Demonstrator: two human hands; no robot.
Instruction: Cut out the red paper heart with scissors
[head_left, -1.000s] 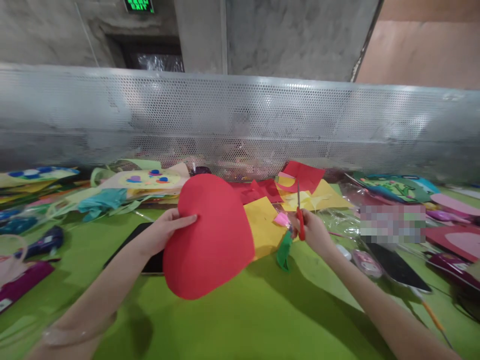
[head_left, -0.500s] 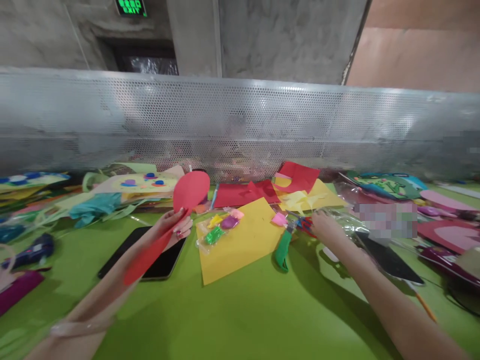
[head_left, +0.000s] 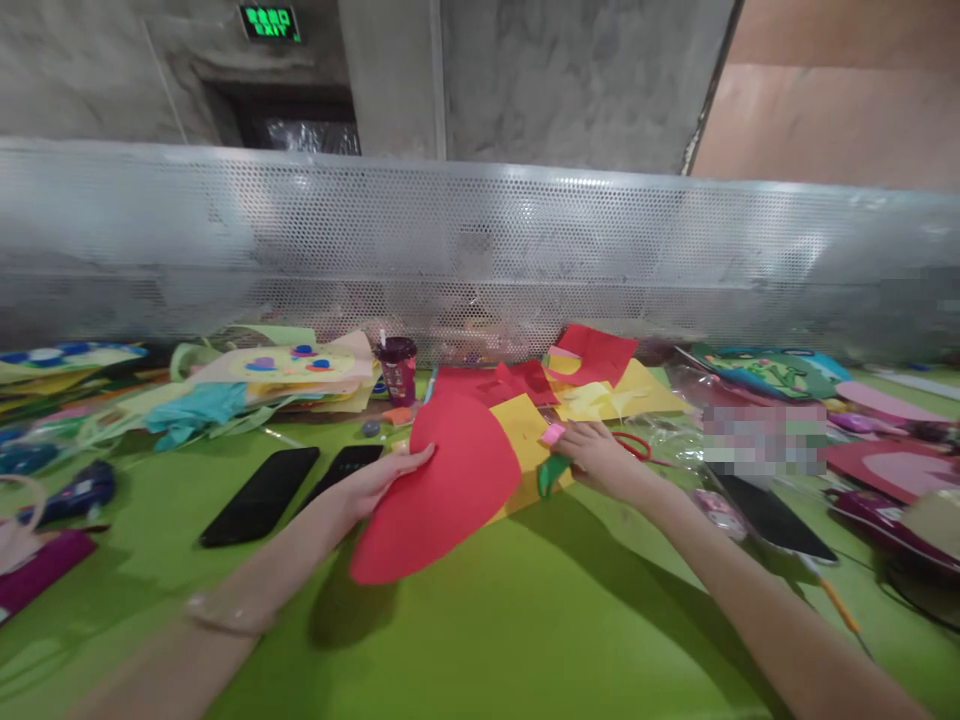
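Note:
My left hand [head_left: 379, 482] grips the left edge of a large red paper heart [head_left: 450, 480], thumb on top, and holds it tilted low over the green table [head_left: 525, 620]. The heart covers part of a yellow sheet [head_left: 525, 425]. My right hand [head_left: 600, 460] is to the right of the heart, fingers closed at a small green paper piece [head_left: 551, 472]. A small pink piece [head_left: 553, 433] lies just beyond its fingertips. Red-handled scissors [head_left: 636, 446] lie on the table right of that hand, untouched.
Two black phones [head_left: 259, 495] [head_left: 349, 465] lie left of the heart, with a dark red cup [head_left: 397, 368] behind them. Red and yellow paper scraps [head_left: 600, 380] pile at the back. Craft sheets [head_left: 292, 365] fill the left, plastic packets [head_left: 780, 375] the right. A perforated metal screen [head_left: 480, 250] closes the far edge.
My right hand has let go of the scissors, which now lie on the table, and moved left to the green piece. My left hand swung the red heart from edge-on to lie over the yellow sheet.

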